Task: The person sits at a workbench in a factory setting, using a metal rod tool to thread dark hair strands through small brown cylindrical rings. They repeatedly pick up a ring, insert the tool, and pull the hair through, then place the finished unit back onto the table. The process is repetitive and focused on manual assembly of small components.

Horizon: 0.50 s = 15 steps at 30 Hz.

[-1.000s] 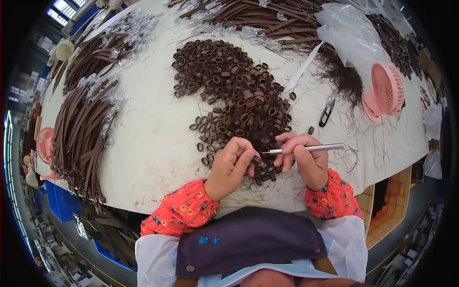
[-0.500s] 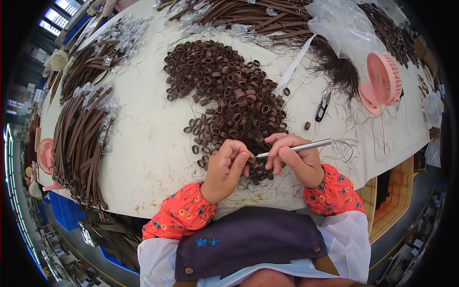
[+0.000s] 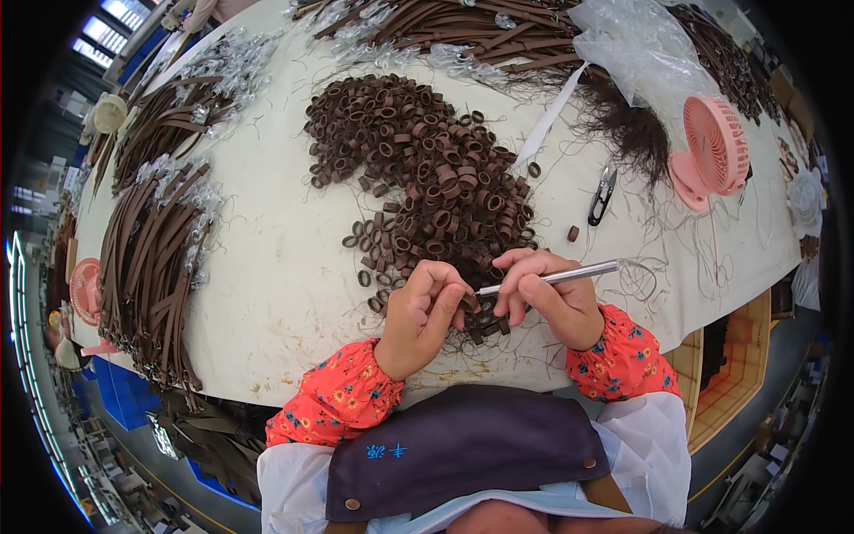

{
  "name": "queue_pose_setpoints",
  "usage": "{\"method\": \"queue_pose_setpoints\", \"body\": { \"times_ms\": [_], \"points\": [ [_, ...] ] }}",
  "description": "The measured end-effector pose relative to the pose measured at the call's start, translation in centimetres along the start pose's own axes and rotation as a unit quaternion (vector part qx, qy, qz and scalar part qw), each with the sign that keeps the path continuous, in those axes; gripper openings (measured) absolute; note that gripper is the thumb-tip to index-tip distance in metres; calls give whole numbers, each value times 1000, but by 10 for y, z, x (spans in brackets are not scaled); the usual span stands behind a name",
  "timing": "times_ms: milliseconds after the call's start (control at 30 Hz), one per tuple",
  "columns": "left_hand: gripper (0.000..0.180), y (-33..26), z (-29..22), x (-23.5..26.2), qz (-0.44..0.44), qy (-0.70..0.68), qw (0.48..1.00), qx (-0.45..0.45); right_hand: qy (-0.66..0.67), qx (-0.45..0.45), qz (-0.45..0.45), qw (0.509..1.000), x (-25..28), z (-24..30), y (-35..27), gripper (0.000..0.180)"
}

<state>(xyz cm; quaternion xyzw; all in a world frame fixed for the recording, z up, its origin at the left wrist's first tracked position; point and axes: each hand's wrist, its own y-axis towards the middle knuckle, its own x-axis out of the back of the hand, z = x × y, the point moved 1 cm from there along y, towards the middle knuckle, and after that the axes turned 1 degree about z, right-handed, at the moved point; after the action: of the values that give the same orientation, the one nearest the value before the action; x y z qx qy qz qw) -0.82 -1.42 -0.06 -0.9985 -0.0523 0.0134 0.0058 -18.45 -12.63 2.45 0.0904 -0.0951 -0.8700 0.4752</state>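
Between thumb and fingers, my left hand [image 3: 420,319] pinches a small brown strap loop [image 3: 469,303] at the near end of the pile. My right hand [image 3: 553,298] grips a slim silver pen-like tool [image 3: 583,272], whose tip points left and reaches the loop; whether it touches cannot be made out. Beyond both hands spreads a large heap of brown loops [image 3: 427,169], with dark loose threads among them. A single loop [image 3: 572,233] lies apart to the right, near black-handled thread snips [image 3: 602,196].
Brown straps in clear wrapping [image 3: 151,267] lie along the left side. More straps [image 3: 471,31] and a clear plastic bag [image 3: 632,53] cover the far edge. A pink fan [image 3: 712,147] stands at the right, above a wooden crate [image 3: 734,365] below the table [image 3: 276,267].
Almost nothing differs. Both hands keep their places and grips, with the silver tool's tip still at the loop.
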Motion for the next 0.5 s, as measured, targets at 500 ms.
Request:
{"method": "queue_pose_setpoints", "body": {
  "times_ms": [500],
  "points": [
    [10, 4, 3, -4, -32, -120, 992, 13, -255, 47, -55, 964, -13, -7, 1, 33]
  ]
}}
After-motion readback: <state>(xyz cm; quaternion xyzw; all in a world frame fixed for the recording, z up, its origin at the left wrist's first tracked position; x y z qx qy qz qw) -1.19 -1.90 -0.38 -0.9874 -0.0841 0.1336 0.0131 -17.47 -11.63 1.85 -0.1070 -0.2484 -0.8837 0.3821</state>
